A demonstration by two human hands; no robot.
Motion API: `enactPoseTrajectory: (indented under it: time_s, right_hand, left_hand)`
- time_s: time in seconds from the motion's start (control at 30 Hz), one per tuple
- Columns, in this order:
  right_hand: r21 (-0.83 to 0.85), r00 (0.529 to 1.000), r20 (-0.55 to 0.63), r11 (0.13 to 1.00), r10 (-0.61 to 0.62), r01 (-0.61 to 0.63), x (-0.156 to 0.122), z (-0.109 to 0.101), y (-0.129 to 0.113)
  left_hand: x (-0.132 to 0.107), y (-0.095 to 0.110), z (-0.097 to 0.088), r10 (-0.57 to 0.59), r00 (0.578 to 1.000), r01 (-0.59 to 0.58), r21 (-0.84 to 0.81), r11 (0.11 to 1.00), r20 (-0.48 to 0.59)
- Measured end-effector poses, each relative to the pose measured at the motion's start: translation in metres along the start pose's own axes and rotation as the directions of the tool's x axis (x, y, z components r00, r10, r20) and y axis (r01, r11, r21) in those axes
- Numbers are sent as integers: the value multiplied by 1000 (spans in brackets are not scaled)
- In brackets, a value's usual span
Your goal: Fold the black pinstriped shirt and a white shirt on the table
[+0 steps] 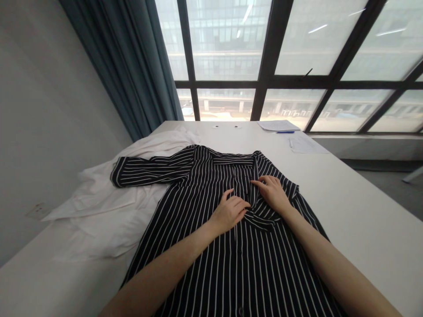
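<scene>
A black shirt [198, 229] with white stripes lies spread out, front side up, its collar end away from me. One sleeve [148, 171] stretches out to the left, while on the right the sleeve cloth is folded inward over the chest in a bunched flap [262, 215]. My left hand [231, 211] rests on the middle of the shirt, thumb apart from the fingers, fingertips touching the edge of that flap. Just to the right, my right hand [271, 193] has its fingertips closed on the folded cloth near the button front.
Crumpled white cloth [109, 220] lies left of the shirt, partly under its sleeve. On the white table [370, 211], papers [277, 126] and a blue pen [285, 132] are at the far edge. A blue curtain [132, 66] and windows stand behind.
</scene>
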State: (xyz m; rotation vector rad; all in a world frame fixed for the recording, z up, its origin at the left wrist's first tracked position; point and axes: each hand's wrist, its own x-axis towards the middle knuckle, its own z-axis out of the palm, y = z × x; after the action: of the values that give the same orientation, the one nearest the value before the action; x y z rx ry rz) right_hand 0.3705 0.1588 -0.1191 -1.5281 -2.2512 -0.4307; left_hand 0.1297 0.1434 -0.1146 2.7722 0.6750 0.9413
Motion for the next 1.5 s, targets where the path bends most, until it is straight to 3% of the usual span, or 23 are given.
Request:
enactPoseTrajectory:
  time_s: [0.13,0.33,0.6,0.9,1.23,1.5]
  right_hand:
    - [-6,990,15,990,141,-141,0,-1,3]
    - [12,971,57,972,232,-233,-1,6,7]
    - [-28,899,144,910,414,-414,-11,21,30]
    - [-48,853,251,886,458,-462,-8,25,51]
    - [-61,842,365,913,396,-403,49,33,79]
    - [-133,776,351,849,524,-512,54,37,100]
  left_hand:
    - [1,2,-1,-34,999,34,-23,999,-27]
    - [3,3,-4,-183,981,182,-13,983,-57]
    - [2,0,-1,-299,954,299,4,954,38]
    - [0,-4,5,-350,932,341,95,935,96]
    - [1,1,3,-342,918,317,146,937,202]
    - [1,1,1,-337,920,311,148,939,203]
